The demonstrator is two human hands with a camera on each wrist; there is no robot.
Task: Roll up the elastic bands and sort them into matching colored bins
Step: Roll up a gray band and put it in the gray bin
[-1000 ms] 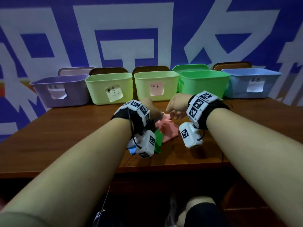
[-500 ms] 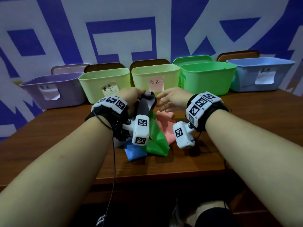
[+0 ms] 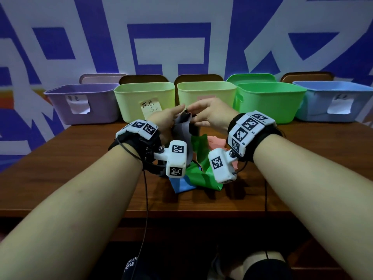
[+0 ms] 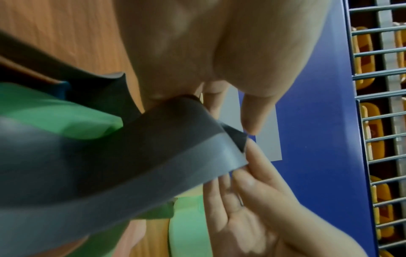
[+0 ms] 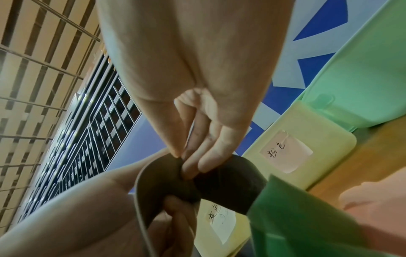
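The grey elastic band (image 3: 182, 128) is a broad, flat, matte strip, held up at the centre of the head view above the desk (image 3: 60, 158), its upper end folded over between both hands. The left hand (image 3: 167, 120) has its grip curled around the band from the left; the right hand (image 3: 212, 116) pinches the folded end with thumb and fingertips (image 5: 193, 167).

The right wrist view shows that pinch and the dark fold of the band (image 5: 219, 184) closely, where the head view only shows the fingers meeting. The left wrist view shows the band (image 4: 131, 156) as a wide grey ribbon running to the lower left, its corner touching the right hand's fingers (image 4: 259, 167).

Below the hands lie a green band (image 3: 201, 174), a blue band (image 3: 181, 186) and a pink band (image 3: 217, 142), bunched mid-desk. Five bins line the far edge; the yellow-green bin (image 3: 145, 102) stands just behind the hands. Bare desk extends left and right.
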